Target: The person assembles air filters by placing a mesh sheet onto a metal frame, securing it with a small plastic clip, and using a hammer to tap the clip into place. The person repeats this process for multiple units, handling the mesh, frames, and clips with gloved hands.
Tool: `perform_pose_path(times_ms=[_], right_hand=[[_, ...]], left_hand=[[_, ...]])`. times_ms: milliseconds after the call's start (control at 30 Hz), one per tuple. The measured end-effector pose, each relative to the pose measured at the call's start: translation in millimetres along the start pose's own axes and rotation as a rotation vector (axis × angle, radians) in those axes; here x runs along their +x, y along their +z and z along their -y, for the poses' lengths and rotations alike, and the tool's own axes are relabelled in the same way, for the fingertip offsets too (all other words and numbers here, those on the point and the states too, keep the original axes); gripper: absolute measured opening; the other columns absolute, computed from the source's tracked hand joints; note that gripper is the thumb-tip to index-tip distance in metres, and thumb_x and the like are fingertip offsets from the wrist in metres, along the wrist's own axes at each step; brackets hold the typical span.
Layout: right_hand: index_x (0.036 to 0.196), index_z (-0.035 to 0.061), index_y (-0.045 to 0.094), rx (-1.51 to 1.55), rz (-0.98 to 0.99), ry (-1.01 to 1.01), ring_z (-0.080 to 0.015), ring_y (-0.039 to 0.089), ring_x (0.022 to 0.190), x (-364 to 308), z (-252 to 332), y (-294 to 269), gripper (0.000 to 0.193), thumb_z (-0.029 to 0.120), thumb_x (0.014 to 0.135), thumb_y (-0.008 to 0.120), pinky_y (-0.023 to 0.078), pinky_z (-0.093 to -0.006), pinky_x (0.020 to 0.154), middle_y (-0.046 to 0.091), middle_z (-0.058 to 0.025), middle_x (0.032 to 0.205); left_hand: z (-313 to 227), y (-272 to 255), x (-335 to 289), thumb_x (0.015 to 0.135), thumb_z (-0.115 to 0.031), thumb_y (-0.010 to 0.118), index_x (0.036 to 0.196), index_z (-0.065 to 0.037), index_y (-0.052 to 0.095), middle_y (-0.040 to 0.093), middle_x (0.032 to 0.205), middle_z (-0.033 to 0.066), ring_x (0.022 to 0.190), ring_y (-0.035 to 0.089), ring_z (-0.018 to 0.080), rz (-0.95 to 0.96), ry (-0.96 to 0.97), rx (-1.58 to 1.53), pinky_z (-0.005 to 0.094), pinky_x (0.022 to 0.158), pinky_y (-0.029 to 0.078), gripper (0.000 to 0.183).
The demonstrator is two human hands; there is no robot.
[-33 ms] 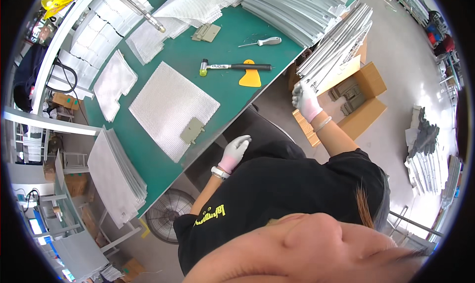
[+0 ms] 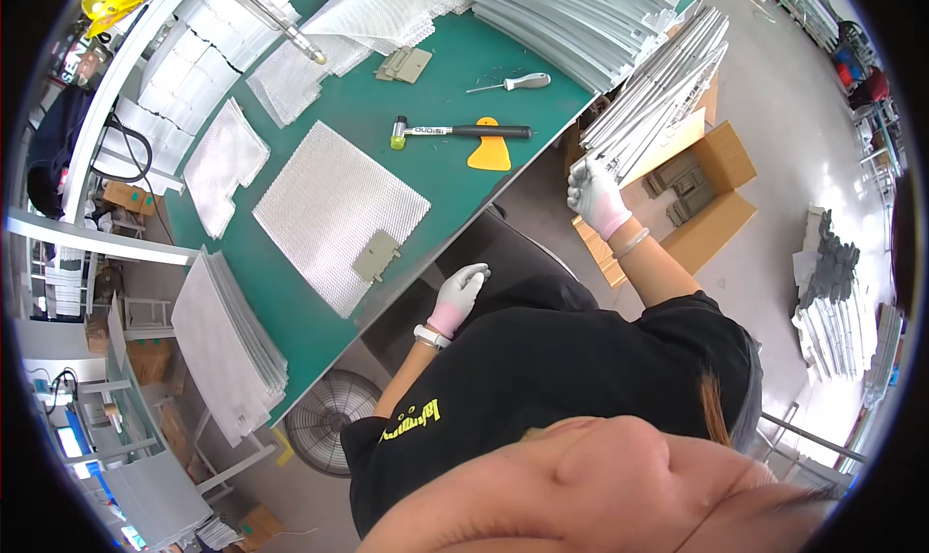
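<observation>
A green-topped workbench (image 2: pixel 434 100) is placed diagonally, with its front edge facing the person. A stack of long, pale grey strips (image 2: pixel 571 30) is laid toward the right end of the bench and extends to the front edge. A stack of whitish mesh sheets (image 2: pixel 232 355) is located at the near left corner. Off the front edge, an open brown cardboard box (image 2: pixel 714 232) is positioned, with olive-grey moulded parts (image 2: pixel 682 187) contained inside. A flat silver mesh panel (image 2: pixel 324 200) is laid on the left half of the bench. A black-handled hammer (image 2: pixel 464 130) is placed nearer the front edge. The white-gloved right hand (image 2: pixel 598 200) is held just beside the box's left flap, fingers curled narrow; whether anything is gripped cannot be told. The white-gloved left hand (image 2: pixel 458 299) is held off the front edge, fingers loosely bent together; its contents cannot be determined. An olive-grey tabbed plate (image 2: pixel 375 255) is set on the panel's front-facing side. A yellow scraper (image 2: pixel 491 153) is crossed by the hammer's handle.
</observation>
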State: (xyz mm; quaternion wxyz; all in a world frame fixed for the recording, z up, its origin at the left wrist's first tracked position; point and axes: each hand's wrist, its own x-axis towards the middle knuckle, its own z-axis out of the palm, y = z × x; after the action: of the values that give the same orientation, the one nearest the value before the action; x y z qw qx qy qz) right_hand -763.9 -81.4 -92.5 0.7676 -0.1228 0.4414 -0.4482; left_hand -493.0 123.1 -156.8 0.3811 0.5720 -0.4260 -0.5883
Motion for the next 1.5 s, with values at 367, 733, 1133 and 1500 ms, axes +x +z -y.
perform_pose_path(times_ms=[367, 733, 1133, 1500], right_hand=[[0.071, 0.0089, 0.058, -0.302, -0.064, -0.053, -0.0141, 0.053, 0.049, -35.8, -65.6, 60.3, 0.049, 0.051, 0.094, 0.068, 0.044, -0.0301, 0.048, 0.058, -0.006, 0.062], [0.142, -0.0057, 0.044, -0.214, 1.297, 0.811, -0.029, 0.062, 0.12, -123.9, -115.2, 125.2, 0.055, 0.037, 0.107, 0.044, 0.049, -0.0404, 0.104, 0.06, -0.0197, 0.133], [0.102, 0.0016, 0.054, 0.452, 0.469, -0.464, -0.0259, 0.058, 0.099, -39.0, 130.8, 18.4, 0.018, 0.02, 0.101, 0.051, 0.044, -0.0497, 0.105, 0.058, -0.0097, 0.097], [0.097, 0.0045, 0.054, 0.235, 0.9, 0.135, -0.026, 0.058, 0.094, 13.5, -50.7, 267.9, 0.024, 0.027, 0.104, 0.053, 0.052, -0.0461, 0.093, 0.059, -0.0103, 0.094]], left_hand=[[-19.5, 41.4, 40.0, 0.1, -0.017, 0.059, 0.127, 0.002, 0.062, 0.069, 0.119, 0.0105, 0.108, 0.066, 0.017, 0.053, 0.124, 0.061, 0.0296, 0.096, 0.05, 0.033], [-105.6, 24.6, 6.3, 0.106, -0.035, 0.047, 0.122, -0.003, 0.061, 0.063, 0.1, 0.0077, 0.092, 0.059, 0.0188, -0.448, 0.317, -0.694, 0.0372, 0.089, 0.049, 0.038], [-106.7, -116.2, -226.8, 0.104, -0.062, 0.03, 0.091, 0.0, 0.065, 0.066, 0.067, 0.0089, 0.041, 0.043, 0.0094, -0.89, 0.508, -0.168, 0.0249, 0.046, 0.04, 0.072], [-47.9, 5.3, -162.8, 0.099, -0.034, 0.057, 0.144, 0.007, 0.035, 0.057, 0.122, 0.02, 0.102, 0.061, 0.0229, -0.968, 0.344, -0.2, 0.0361, 0.09, 0.05, 0.064]])
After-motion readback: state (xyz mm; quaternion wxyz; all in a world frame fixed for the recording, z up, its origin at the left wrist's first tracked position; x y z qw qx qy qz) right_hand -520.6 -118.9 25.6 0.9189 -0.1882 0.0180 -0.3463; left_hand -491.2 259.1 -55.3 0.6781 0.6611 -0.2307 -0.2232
